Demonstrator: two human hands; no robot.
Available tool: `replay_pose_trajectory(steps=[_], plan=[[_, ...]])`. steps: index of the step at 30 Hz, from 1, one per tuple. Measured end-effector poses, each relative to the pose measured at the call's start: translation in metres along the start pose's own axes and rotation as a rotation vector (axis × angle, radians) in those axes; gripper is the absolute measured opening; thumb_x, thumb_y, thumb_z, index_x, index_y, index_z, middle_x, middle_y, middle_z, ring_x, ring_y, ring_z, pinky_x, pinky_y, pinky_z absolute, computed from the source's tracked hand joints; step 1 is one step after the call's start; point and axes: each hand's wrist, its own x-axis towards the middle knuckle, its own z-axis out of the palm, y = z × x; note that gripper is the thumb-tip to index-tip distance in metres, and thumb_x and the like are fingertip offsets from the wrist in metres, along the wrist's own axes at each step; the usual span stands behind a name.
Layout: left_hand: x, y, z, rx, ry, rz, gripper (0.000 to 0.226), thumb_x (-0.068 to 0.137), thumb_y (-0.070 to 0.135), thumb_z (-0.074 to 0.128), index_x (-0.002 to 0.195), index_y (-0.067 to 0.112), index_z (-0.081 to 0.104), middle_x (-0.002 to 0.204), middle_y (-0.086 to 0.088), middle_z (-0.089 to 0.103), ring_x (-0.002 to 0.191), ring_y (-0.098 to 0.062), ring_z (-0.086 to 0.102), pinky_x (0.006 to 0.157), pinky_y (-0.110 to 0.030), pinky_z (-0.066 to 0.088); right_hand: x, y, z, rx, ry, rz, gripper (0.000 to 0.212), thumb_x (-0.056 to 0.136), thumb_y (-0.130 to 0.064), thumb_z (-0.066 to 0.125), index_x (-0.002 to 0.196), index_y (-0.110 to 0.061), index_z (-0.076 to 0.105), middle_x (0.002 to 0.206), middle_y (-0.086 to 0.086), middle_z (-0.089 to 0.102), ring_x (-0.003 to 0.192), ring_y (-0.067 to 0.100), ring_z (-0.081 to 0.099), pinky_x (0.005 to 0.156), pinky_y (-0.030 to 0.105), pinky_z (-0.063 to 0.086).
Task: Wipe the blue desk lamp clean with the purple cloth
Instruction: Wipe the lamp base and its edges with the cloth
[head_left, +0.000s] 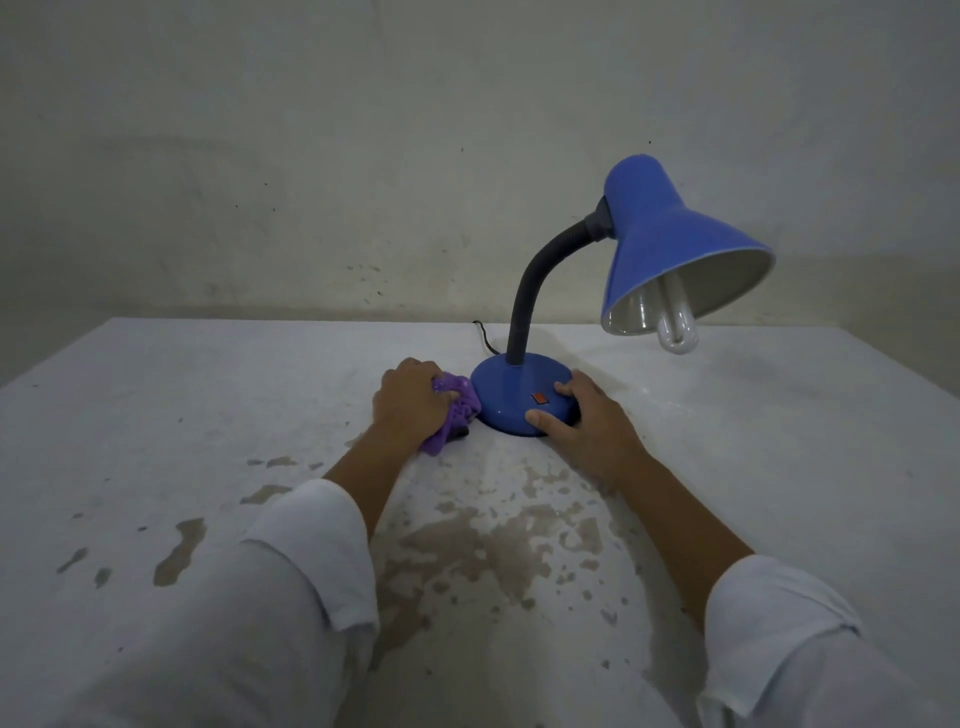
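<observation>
Left hand (410, 402) closed around purple cloth (458, 408) beside blue desk lamp (665, 239), right hand (582, 421) around its base (511, 395)

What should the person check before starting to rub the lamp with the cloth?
1. Purple cloth gripped: ok, the left hand has its fingers curled round it.
2. Lamp held steady: ok, the right hand holds the right side of the lamp base.
3. Cloth at the lamp: ok, it seems to touch the lamp base's left edge.
4. Lamp base flat on the table: ok.
5. Bulb off: ok, it is not glowing.
6. Cord unplugged: cannot tell, it runs out of sight behind the table.
</observation>
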Motion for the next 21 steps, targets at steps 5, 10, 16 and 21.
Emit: replay_pose_trajectory(steps=[5,10,16,21], plan=[[-0.016,-0.003,-0.008,-0.065,-0.059,0.072,0.025,0.086,0.028,0.061,0.1,0.007,0.061,0.103,-0.011,0.061,0.087,-0.016,0.049,0.079,-0.025,0.037,0.009,-0.014,0.0,-0.028,-0.04,0.114,0.073,0.068,-0.056,0.071,0.12,-0.015,0.042,0.124,0.003,0.047,0.104,0.018,0.047,0.085,0.029,0.039],[-0.029,0.005,0.002,-0.065,-0.069,0.125,0.024,0.086,0.025,0.062,0.102,0.008,0.062,0.105,-0.011,0.062,0.088,-0.016,0.051,0.082,-0.025,0.04,0.009,-0.018,0.021,-0.079,0.064,0.108,0.093,0.05,-0.065,0.076,0.116,-0.013,0.036,0.116,0.003,0.046,0.105,0.023,0.049,0.09,0.039,0.047],[-0.016,0.006,0.01,-0.137,-0.061,0.082,0.016,0.087,0.019,0.06,0.1,0.01,0.06,0.105,-0.011,0.062,0.091,-0.02,0.055,0.085,-0.03,0.045,0.009,-0.013,0.023,-0.138,0.128,0.008,0.075,0.055,-0.059,0.077,0.105,-0.017,0.039,0.104,0.0,0.042,0.097,0.02,0.048,0.08,0.032,0.045],[0.002,-0.003,0.01,-0.157,-0.071,0.101,0.008,0.088,0.014,0.055,0.095,0.013,0.058,0.099,-0.011,0.064,0.087,-0.022,0.056,0.081,-0.034,0.048,0.011,-0.014,0.022,-0.192,0.112,0.002,0.082,0.058,-0.06,0.075,0.116,-0.014,0.04,0.117,0.004,0.044,0.104,0.021,0.048,0.083,0.032,0.044]])
